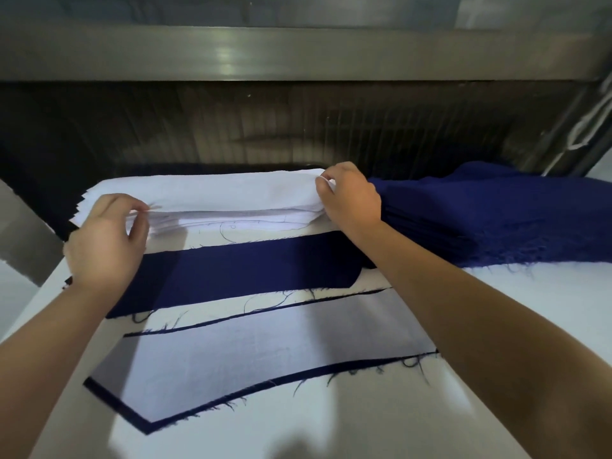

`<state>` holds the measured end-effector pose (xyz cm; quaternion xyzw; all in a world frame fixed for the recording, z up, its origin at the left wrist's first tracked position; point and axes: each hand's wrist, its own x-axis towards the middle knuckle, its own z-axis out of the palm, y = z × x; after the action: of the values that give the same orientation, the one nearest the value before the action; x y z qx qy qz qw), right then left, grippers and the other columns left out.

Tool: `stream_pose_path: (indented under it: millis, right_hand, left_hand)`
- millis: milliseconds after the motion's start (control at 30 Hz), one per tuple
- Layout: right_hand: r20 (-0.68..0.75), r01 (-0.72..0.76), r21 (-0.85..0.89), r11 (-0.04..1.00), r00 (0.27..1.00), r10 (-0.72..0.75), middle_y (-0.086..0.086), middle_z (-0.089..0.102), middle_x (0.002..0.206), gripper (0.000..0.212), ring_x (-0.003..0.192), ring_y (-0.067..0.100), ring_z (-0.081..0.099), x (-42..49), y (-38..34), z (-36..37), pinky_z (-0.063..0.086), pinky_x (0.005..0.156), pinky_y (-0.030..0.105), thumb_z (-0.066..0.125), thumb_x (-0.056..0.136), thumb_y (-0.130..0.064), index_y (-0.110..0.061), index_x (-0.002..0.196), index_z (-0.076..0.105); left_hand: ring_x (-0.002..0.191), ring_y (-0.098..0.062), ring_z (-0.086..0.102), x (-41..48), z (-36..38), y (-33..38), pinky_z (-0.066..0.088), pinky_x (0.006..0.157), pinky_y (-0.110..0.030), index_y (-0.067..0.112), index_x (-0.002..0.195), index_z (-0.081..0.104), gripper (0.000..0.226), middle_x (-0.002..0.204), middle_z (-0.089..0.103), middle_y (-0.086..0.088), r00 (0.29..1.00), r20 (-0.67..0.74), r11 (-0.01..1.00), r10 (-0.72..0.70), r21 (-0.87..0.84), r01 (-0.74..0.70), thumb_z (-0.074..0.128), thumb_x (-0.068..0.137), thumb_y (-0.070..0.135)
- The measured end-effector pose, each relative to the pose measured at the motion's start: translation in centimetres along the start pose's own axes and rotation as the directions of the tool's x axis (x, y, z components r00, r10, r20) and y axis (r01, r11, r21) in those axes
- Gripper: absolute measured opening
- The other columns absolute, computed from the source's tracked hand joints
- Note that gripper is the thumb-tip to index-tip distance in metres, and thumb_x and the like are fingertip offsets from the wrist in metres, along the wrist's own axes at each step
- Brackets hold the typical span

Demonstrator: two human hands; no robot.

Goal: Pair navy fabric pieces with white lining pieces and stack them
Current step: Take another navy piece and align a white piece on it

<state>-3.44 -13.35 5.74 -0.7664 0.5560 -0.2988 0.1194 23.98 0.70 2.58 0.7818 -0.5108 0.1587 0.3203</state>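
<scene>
Ahead, my white table (pixel 298 425) ends at a dark slatted wall (pixel 298 127) under a grey metal beam (pixel 265 58). On it I count one stack of white lining (pixel 231 197) at the far middle, one heap of navy pieces (pixel 480 213) just right of it, one single navy piece (pixel 248 273) lying flat, and one finished pair (pixel 265 352) nearest me. My left hand (pixel 106 240) and right hand (pixel 351 197) each pinch an end of the top lining sheet.

Your pale worktop (pixel 463 409) carries a white lining stack (pixel 231 197) at the far side. A navy stack (pixel 480 220) lies right of it. A single navy piece (pixel 238 273) lies mid-surface and a lined pair (pixel 265 352) nearest you.
</scene>
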Motion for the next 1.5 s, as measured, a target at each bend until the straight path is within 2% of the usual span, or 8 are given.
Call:
stream_pose_path:
  millis: [167, 300, 533, 667, 867, 967, 1167, 1500]
  right_hand:
    - [0.010, -0.130, 0.419, 0.898, 0.990, 0.138, -0.001, 0.056, 0.118, 0.023, 0.071, 0.017, 0.063, -1.2, 0.1, -0.2, 0.057, 0.066, 0.035, 0.046, 0.095, -0.019, -0.013, 0.109, 0.063]
    - [-0.002, -0.171, 0.622, 0.764, 0.976, 0.220, -0.020, 0.056, 0.087, 0.026, 0.076, 0.003, 0.058, -3.1, 0.9, -0.5, 0.049, 0.074, 0.011, 0.051, 0.090, -0.008, -0.014, 0.109, 0.067]
    - [-0.066, -0.014, 0.614, 0.789, 0.995, 0.070, -0.013, 0.057, 0.113, 0.046, 0.107, -0.001, 0.050, -7.9, 3.1, -2.2, 0.035, 0.087, -0.002, 0.046, 0.081, 0.017, -0.024, 0.091, 0.066]
    - [-0.026, 0.032, 0.538, 0.843, 0.999, -0.021, -0.013, 0.048, 0.126, 0.052, 0.114, -0.001, 0.042, -11.1, 5.1, -3.3, 0.034, 0.082, -0.003, 0.045, 0.078, 0.020, -0.025, 0.094, 0.067]
    - [0.023, 0.043, 0.463, 0.885, 0.998, -0.060, -0.016, 0.050, 0.124, 0.051, 0.102, -0.011, 0.049, -14.7, 7.9, -4.8, 0.032, 0.076, -0.004, 0.046, 0.080, 0.019, -0.027, 0.089, 0.067]
    - [0.011, 0.022, 0.440, 0.898, 0.999, -0.030, -0.019, 0.053, 0.120, 0.049, 0.102, -0.003, 0.050, -15.5, 8.9, -5.2, 0.033, 0.074, -0.005, 0.048, 0.080, 0.016, -0.028, 0.090, 0.066]
    - [-0.051, 0.113, 0.201, 0.973, 0.993, -0.105, -0.007, 0.055, 0.115, 0.027, 0.078, 0.016, 0.054, -17.0, 10.3, -4.5, 0.037, 0.064, 0.002, 0.056, 0.081, 0.008, -0.012, 0.092, 0.071]
    - [-0.048, 0.073, 0.291, 0.954, 0.997, -0.062, 0.001, 0.062, 0.088, 0.028, 0.068, 0.006, 0.051, -17.5, 10.5, -5.1, 0.039, 0.066, 0.004, 0.057, 0.077, 0.015, -0.009, 0.085, 0.070]
  left_hand:
    - [0.054, 0.007, 0.059, -1.5, -0.9, 0.8, 0.037, 0.070, -0.028, 0.011, 0.106, 0.059, 0.015, 0.122, 0.056, -0.006, 1.000, 0.011, 0.983, -0.021, -0.185, 0.023, 0.047, 0.099, 0.017]
    - [0.082, -0.030, 0.068, -3.6, -1.6, 1.2, 0.049, 0.079, -0.040, 0.009, 0.106, 0.058, 0.014, 0.103, 0.069, -0.012, 0.996, 0.061, 0.953, -0.062, -0.294, 0.078, 0.049, 0.098, 0.015]
    - [0.105, -0.031, 0.061, -8.1, -3.5, 1.8, 0.049, 0.088, -0.046, 0.006, 0.106, 0.061, 0.014, 0.115, 0.065, 0.000, 0.991, 0.136, 0.940, 0.007, -0.339, 0.039, 0.053, 0.096, 0.010]
    - [0.100, -0.026, 0.061, -11.2, -4.6, 2.0, 0.047, 0.073, -0.037, 0.012, 0.098, 0.065, 0.010, 0.109, 0.063, 0.012, 0.986, 0.155, 0.943, 0.065, -0.331, -0.010, 0.059, 0.092, 0.007]
    - [0.093, -0.001, 0.058, -14.4, -6.2, 1.5, 0.038, 0.084, -0.004, 0.028, 0.084, 0.062, 0.027, 0.094, 0.067, 0.020, 0.962, 0.263, 0.899, 0.069, -0.435, 0.054, 0.056, 0.075, 0.004]
    - [0.098, 0.006, 0.056, -14.8, -6.5, 1.4, 0.040, 0.084, -0.005, 0.026, 0.087, 0.065, 0.033, 0.097, 0.069, 0.017, 0.948, 0.316, 0.814, 0.026, -0.557, 0.163, 0.043, 0.069, 0.008]
    - [0.094, 0.008, 0.058, -14.6, -5.8, 0.5, 0.040, 0.083, -0.003, 0.021, 0.093, 0.066, 0.025, 0.101, 0.068, 0.011, 0.950, 0.280, 0.753, -0.137, -0.594, 0.284, 0.047, 0.098, 0.005]
    - [0.075, 0.002, 0.056, -15.4, -6.1, 0.3, 0.043, 0.071, -0.008, 0.028, 0.084, 0.063, 0.032, 0.079, 0.067, 0.023, 0.954, 0.193, 0.744, -0.229, -0.598, 0.300, 0.065, 0.085, -0.004]
